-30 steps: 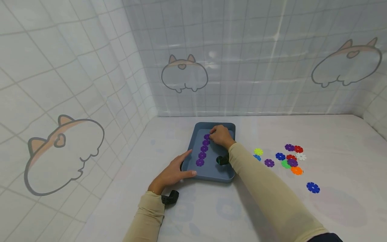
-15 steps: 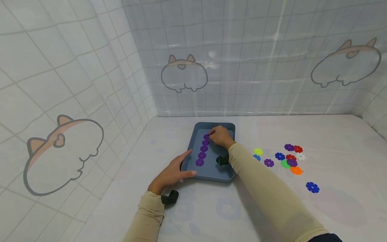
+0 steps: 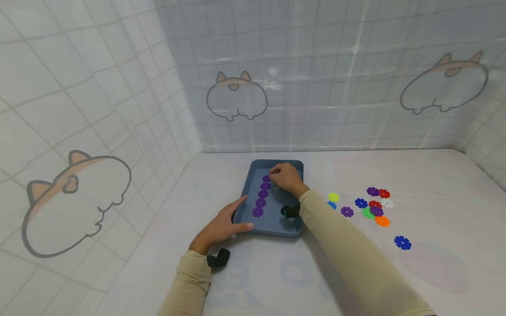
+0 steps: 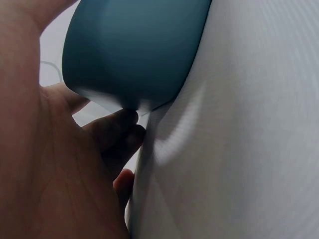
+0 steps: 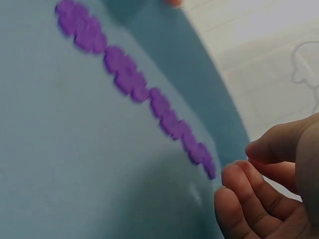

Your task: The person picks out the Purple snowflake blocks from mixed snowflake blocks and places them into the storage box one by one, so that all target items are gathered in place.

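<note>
In the head view, a blue-grey tray [image 3: 276,231] lies on the table. Inside it, a line of purple flower-shaped discs [image 3: 260,202] runs lengthwise near its left side. My left hand [image 3: 216,229] rests at the tray's near left corner, index finger along the side, thumb at the near rim. The left wrist view shows its fingers by the tray's wall [image 4: 134,50]. My right hand [image 3: 286,177] is over the far end of the line, fingers bent. In the right wrist view, thumb and fingertips meet beside the last purple disc [image 5: 207,162]; whether they pinch anything is hidden.
Right of the tray lie loose discs: yellow [image 3: 334,197], purple [image 3: 347,212], orange [image 3: 382,221], a lone dark blue one [image 3: 402,242] and several others, some overlapping. White tile-patterned sheeting [image 3: 300,87] with animal drawings stands behind and at the left.
The whole head view has shifted slightly, so everything appears a little further left. Both hands stay at the same places on and in the tray; the purple line looks unchanged.
</note>
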Tool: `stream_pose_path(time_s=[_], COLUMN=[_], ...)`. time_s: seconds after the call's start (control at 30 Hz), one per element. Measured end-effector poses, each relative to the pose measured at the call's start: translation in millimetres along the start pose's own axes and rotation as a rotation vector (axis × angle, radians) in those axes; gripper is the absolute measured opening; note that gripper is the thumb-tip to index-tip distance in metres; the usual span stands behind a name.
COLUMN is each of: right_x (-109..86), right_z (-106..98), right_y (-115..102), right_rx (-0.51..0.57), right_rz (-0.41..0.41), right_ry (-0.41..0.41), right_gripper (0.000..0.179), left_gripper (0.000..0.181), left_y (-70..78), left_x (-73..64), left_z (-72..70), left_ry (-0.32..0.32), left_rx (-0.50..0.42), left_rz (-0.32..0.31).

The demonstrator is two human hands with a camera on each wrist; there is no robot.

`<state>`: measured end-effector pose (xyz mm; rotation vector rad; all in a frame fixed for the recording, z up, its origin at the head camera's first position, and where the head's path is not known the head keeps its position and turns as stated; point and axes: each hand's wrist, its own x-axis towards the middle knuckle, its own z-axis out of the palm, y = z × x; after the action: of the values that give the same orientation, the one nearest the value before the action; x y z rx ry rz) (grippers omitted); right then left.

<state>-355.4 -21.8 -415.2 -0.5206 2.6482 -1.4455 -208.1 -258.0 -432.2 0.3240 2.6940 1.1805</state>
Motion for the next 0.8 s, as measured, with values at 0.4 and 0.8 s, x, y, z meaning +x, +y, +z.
stream_pose_path(time_s=[0.4, 0.8], right_x=[-39.6, -75.1], right_z=[-32.1, -67.3], right_y=[-10.3, 2.2], right_rx=[0.315, 0.318], right_rz=[0.037, 0.076], right_ry=[0.019, 0.046], right_gripper=[0.020, 0.027], left_gripper=[0.093, 0.092], left_y=[-0.2, -0.6], left_x=[-2.0, -1.8], left_z=[-1.2, -2.5], left_ry=[-0.010, -0.018], left_rx=[-0.011, 0.012], left_rz=[0.013, 0.029])
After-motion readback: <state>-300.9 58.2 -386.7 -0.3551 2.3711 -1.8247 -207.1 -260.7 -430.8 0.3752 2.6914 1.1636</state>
